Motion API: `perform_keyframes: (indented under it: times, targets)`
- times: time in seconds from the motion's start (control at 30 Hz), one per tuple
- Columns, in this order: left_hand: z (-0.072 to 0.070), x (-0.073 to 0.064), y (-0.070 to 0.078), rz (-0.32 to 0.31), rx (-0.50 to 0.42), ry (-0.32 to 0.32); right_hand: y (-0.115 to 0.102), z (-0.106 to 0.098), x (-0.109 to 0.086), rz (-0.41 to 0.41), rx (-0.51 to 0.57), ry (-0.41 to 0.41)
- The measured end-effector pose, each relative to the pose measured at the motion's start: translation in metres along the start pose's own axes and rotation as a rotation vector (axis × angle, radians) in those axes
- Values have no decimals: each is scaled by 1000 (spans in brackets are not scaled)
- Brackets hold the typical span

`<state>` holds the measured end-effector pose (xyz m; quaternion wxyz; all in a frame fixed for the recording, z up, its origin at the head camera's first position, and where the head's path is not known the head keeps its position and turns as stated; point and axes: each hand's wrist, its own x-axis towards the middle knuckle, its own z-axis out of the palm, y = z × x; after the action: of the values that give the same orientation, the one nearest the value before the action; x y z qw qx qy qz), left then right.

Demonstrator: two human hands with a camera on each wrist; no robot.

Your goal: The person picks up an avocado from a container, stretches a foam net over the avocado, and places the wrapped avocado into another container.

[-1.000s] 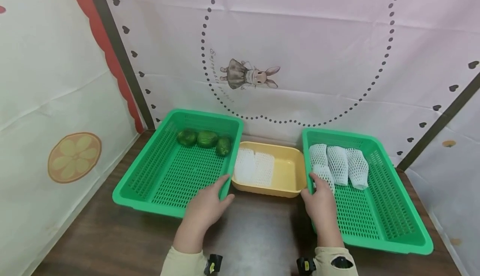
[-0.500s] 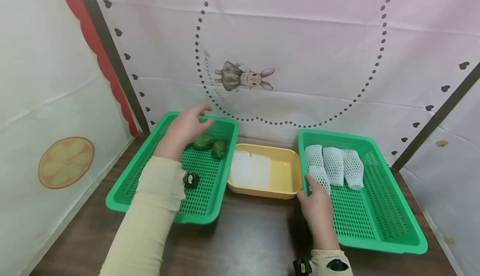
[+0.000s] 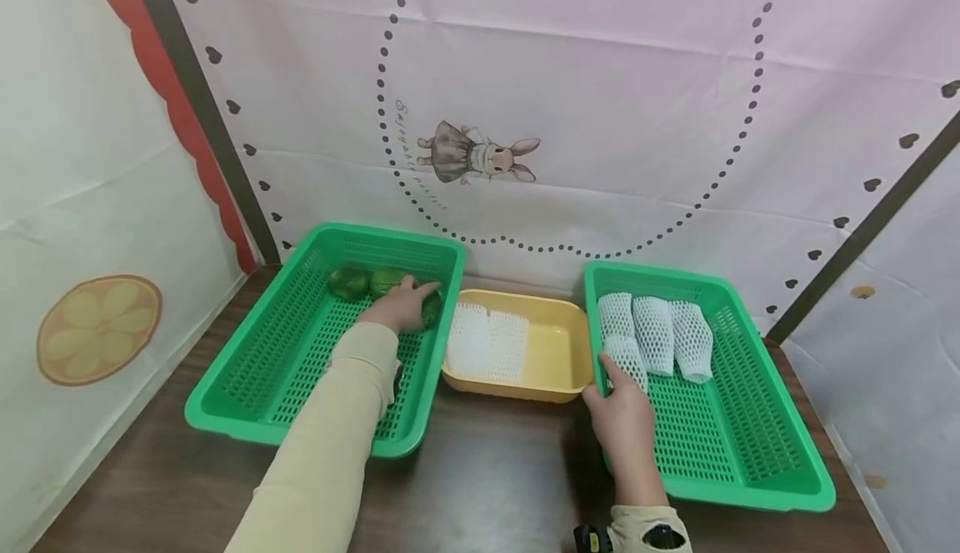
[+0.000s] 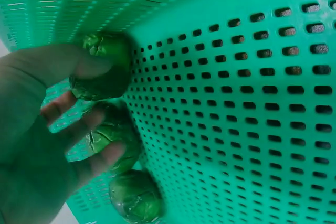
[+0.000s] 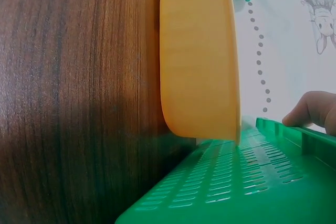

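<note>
1. Apparently done: four filled-looking white sleeves (image 3: pixel 654 334) in the right basket (image 3: pixel 701 428).
2. Apparently left: three bare green fruits (image 3: pixel 348 284) in the left basket (image 3: pixel 255 361); flat nets (image 3: pixel 504 349) in the yellow tray (image 3: pixel 551 353).
3. Left hand (image 3: pixel 396 307) spread, thumb across end fruit (image 4: pixel 119 51); right hand (image 3: pixel 622 419) pinches right basket's rim.
4. Sleeve contents hidden; flat nets' count unclear.

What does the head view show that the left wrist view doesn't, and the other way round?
Only the head view shows the right green basket with four white-netted items, the right grip at its rim, the white net pieces in the yellow tray, and the rabbit print.

Only the left wrist view shows the palm side of the left grip, its thumb over the topmost green item.

Both show the left green basket, the left grip and three green items.
</note>
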<state>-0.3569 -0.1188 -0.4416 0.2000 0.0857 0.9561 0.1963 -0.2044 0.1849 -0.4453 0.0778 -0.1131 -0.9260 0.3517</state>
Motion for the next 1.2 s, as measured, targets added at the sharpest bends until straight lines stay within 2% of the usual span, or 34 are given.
perform_keyframes:
  times: [0.17,0.57,0.7,0.87,1.07,1.2]
  targets:
    - [-2,-5,3,-42,-14,-33,1,1,0,-1,7,7]
    - [0,-2,-13,-8,-36,-45,0,0,2,23,11,-1]
    - [-3,-4,-19,27,-30,-18,1,0,2,22,7,0]
    - [-13,-12,-24,62,-63,10,1,1,3,10,6,19]
    - [-26,-22,-20,123,-92,96,3,2,4,21,11,25]
    - [-34,-29,-11,165,-107,168,1,1,2,24,15,26]
